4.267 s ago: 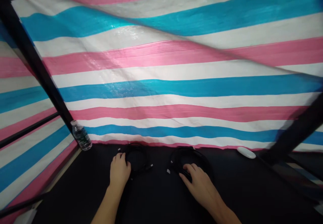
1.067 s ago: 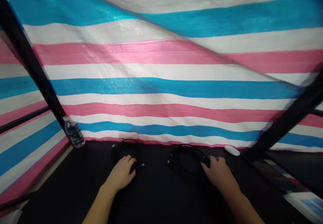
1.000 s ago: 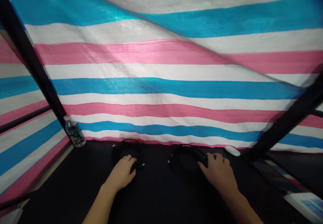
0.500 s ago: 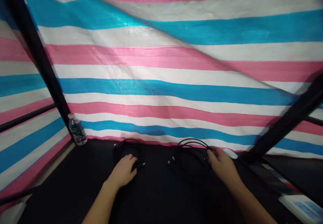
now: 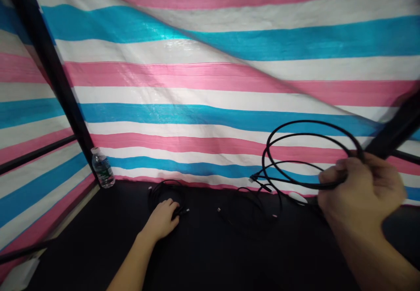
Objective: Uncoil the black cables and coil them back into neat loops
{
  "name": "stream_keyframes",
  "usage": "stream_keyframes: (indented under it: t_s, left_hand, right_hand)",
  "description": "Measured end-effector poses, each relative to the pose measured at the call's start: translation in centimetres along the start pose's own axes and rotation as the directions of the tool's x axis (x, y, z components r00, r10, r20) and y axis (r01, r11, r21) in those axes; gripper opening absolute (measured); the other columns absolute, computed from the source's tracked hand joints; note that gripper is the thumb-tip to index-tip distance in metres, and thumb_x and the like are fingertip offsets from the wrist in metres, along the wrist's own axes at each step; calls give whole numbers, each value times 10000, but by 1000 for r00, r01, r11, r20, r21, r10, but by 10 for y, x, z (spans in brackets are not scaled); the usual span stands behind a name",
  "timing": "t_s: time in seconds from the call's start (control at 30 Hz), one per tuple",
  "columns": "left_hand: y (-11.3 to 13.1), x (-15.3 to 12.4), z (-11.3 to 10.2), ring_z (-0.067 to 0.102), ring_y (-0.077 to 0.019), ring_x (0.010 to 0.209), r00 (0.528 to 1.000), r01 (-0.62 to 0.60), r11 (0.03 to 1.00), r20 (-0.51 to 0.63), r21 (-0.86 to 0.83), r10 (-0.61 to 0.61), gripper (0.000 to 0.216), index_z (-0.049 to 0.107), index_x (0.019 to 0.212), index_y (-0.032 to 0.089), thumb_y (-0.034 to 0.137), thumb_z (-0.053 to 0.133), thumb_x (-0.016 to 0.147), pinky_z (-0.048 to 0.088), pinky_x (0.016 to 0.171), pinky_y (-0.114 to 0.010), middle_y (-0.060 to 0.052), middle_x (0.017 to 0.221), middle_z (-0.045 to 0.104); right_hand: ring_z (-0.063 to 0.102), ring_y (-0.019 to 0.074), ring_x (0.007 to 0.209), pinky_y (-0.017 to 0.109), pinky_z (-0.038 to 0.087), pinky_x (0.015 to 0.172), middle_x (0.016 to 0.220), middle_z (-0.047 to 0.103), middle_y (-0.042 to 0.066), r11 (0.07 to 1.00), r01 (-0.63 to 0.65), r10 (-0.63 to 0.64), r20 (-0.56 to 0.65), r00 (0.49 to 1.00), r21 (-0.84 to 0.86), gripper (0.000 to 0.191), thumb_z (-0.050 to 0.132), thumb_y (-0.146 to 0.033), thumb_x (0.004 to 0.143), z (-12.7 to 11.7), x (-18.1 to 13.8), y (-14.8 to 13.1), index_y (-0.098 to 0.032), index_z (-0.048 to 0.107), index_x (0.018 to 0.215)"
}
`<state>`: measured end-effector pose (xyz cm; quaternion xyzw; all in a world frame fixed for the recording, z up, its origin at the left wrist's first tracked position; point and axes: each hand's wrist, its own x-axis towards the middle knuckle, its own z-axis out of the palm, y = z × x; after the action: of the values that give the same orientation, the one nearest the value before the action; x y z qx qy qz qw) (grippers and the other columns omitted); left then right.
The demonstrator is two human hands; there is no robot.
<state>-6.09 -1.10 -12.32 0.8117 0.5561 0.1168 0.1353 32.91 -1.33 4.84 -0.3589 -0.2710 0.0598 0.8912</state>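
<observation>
By post (image 5: 57, 89): upright water btl (image 5: 103, 169); R hand (image 5: 361, 190): cable (image 5: 305, 121)

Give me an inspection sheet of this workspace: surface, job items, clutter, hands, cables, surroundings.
Surface: black tabletop.
Job items: left coil and right cable, both black.
Clutter: plastic water bottle, back left; white oval object, back right.
Hands: left hand rests on the left coil; right hand grips and lifts the right cable.
Cables: left coil lies flat; right cable hangs in loops down to the tabletop.
Surroundings: pink, blue and white striped tarpaulin; black frame post.
</observation>
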Motion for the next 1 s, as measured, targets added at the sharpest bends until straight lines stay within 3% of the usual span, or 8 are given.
stream_keyframes:
  t_s: [0.2, 0.37, 0.5, 0.6, 0.7, 0.73, 0.9, 1.0]
  left_hand:
    - [2, 1, 1, 610, -299, 1097, 999, 26, 1000, -22, -9, -26, 302, 675, 1123, 200, 246, 545, 854, 449, 977, -415, -111, 1135, 665]
    - [11, -3, -9, 584, -333, 1101, 992, 45, 996, -112, -79, -54, 349, 671, 1132, 188, 201, 585, 794, 426, 1012, -486, -131, 1142, 641]
    - [65, 6, -12, 558, -279, 1177, 975, -39, 972, -224, -232, -14, 300, 636, 1167, 212, 263, 508, 901, 416, 1066, -407, -107, 1204, 621]
    - [130, 30, 2, 643, -219, 988, 976, -105, 928, -216, -357, 27, 369, 595, 1251, 217, 413, 445, 977, 515, 890, -316, -92, 1150, 660]
    - [187, 59, 24, 637, -321, 1082, 988, -119, 873, -143, -472, 58, 645, 452, 1471, 175, 513, 532, 927, 502, 918, -416, -188, 1351, 588]
    - [200, 67, 30, 640, -340, 1086, 991, -118, 863, -116, -491, 69, 638, 446, 1482, 171, 494, 514, 936, 495, 920, -443, -199, 1341, 597]
    - [229, 88, 56, 669, -315, 1047, 994, -109, 837, -57, -536, 93, 367, 684, 1179, 206, 349, 405, 990, 490, 926, -433, -156, 1108, 726]
    - [228, 92, 67, 674, -336, 1041, 999, -33, 843, -24, -537, 24, 422, 622, 1299, 160, 347, 396, 995, 494, 924, -450, -200, 1123, 720]
  right_hand:
    - [439, 91, 536, 175, 261, 376, 699, 507, -46, 985, 68, -77, 48, 996, 158, 284, 653, -111, 623, 15, 33, -17, -251, 536, 840]
    - [423, 81, 488, 219, 311, 402, 685, 510, -74, 980, 166, -174, 68, 982, 109, 204, 521, -102, 778, 32, 41, -14, -251, 481, 911]
    - [383, 47, 459, 190, 298, 411, 683, 498, -94, 996, 71, -77, 113, 991, 53, 204, 546, -116, 752, 40, 35, -11, -238, 467, 895]
    - [386, 59, 456, 175, 313, 397, 633, 491, -100, 998, 31, -37, 99, 994, 61, 222, 582, -124, 729, 39, 27, -10, -229, 489, 902]
    - [416, 63, 472, 173, 334, 400, 661, 527, -82, 995, -23, 14, 99, 995, 97, 252, 622, -117, 724, 37, 18, -10, -221, 508, 923]
    - [424, 60, 482, 172, 337, 405, 682, 537, -74, 992, -51, 39, 103, 994, 113, 264, 646, -123, 719, 37, 15, -9, -219, 508, 922]
    - [443, 71, 529, 175, 354, 422, 693, 540, -60, 973, -157, 128, 171, 977, 169, 281, 724, -172, 690, 47, -10, -3, -209, 538, 897]
    - [427, 75, 535, 169, 343, 424, 667, 530, -65, 962, -191, 152, 194, 969, 196, 266, 718, -175, 688, 55, -23, 0, -207, 550, 891]
